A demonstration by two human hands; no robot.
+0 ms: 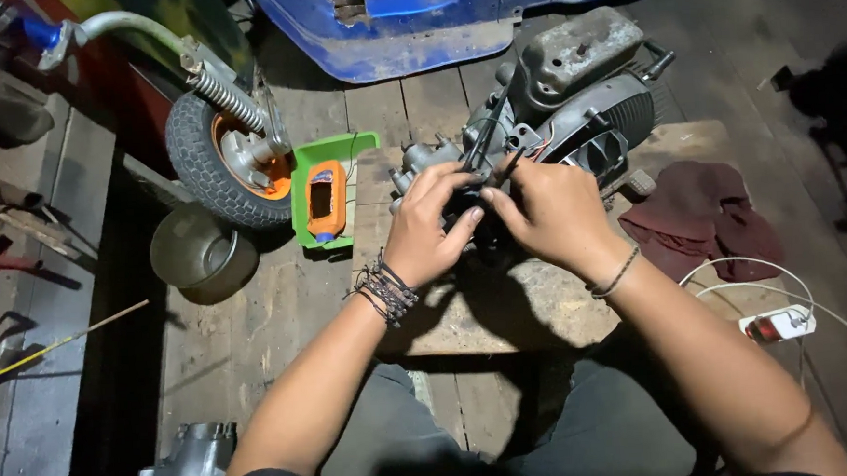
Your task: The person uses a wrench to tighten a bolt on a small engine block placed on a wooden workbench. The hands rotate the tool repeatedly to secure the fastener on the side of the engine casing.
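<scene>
Engine [571,95]: long axis runs lower-left to upper-right, fan cover far right.
Left hand [430,226]: fingers curled on engine.
Right hand [548,212]: pinching dark rod [489,133].

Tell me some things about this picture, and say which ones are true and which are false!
1. Both hands are on the grey engine. True: the left hand and the right hand meet at its near end.
2. The green tray holds an orange bottle. True.
3. The dark red rag lies on the person's left. False: it lies to the right of the engine, on the floor.
4. The small wheel has a blue rim. False: its rim is orange, inside a black tyre.
5. The metal bowl sits on top of the engine. False: it sits on the floor beside the wheel.
</scene>
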